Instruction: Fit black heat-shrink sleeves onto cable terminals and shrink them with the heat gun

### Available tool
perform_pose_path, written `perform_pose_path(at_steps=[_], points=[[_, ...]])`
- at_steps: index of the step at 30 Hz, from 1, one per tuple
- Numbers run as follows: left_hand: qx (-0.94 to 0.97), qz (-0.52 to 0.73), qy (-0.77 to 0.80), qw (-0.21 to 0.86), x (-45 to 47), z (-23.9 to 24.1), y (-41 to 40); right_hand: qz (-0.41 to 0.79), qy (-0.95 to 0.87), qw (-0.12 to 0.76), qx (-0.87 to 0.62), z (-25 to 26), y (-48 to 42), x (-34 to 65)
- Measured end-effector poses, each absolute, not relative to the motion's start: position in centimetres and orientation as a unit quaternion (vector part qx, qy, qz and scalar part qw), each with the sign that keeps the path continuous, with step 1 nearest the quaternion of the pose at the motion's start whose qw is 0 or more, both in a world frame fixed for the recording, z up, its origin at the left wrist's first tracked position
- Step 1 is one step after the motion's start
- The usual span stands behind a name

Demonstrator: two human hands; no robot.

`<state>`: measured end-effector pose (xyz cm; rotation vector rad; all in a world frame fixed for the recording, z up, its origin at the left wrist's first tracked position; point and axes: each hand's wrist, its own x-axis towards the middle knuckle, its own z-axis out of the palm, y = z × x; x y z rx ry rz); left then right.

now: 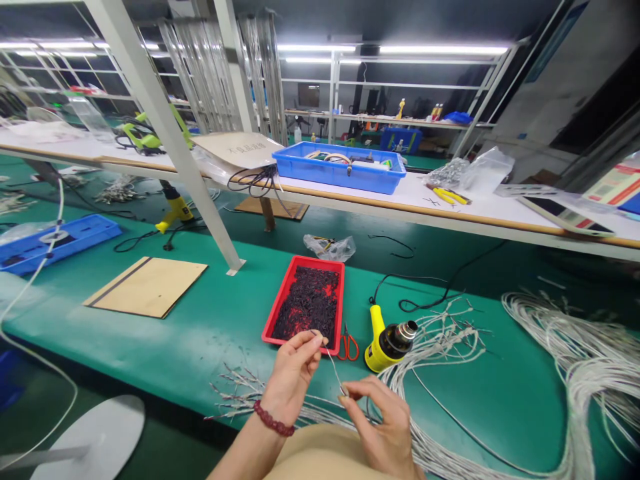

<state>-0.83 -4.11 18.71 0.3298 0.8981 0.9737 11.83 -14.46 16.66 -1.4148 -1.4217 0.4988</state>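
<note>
My left hand (296, 365), with a dark red bead bracelet at the wrist, is closed in a pinch at the near edge of a red tray (269, 331). Many small black pieces (311, 293) lie in the tray. Between its fingertips is the end of a thin white wire (334, 365). Lower and to the right, my right hand (380, 417) pinches the same wire farther along. Red-handled scissors (349, 345) rest against the tray's right side. White cables (425, 437) run under and beside my right hand, and their frayed ends (240, 393) spread left of my left wrist.
A yellow and black heat gun (387, 343) stands right of the scissors. A large cable bundle (580, 380) covers the right side. Brown cardboard (147, 287) lies left, by a white post (173, 140). The shelf above holds a blue bin (340, 175) and yellow pliers (450, 195).
</note>
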Motion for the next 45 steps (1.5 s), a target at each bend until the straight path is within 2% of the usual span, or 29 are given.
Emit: perform_pose_path(at_steps=[18, 27, 45], points=[[0.234, 0.478, 0.425, 0.732, -1.2, 18.4, -3.9, 0.238, -0.565, 0.501, -0.611, 15.9, -14.0, 12.1], [0.345, 0.481, 0.444, 0.673, -1.7, 18.0, -3.9, 0.256, -0.554, 0.506, -0.61, 16.1, -14.0, 12.0], [0.304, 0.419, 0.422, 0.744, -0.8, 18.9, -5.1, 0.258, -0.537, 0.52, -0.612, 16.3, -13.9, 12.0]])
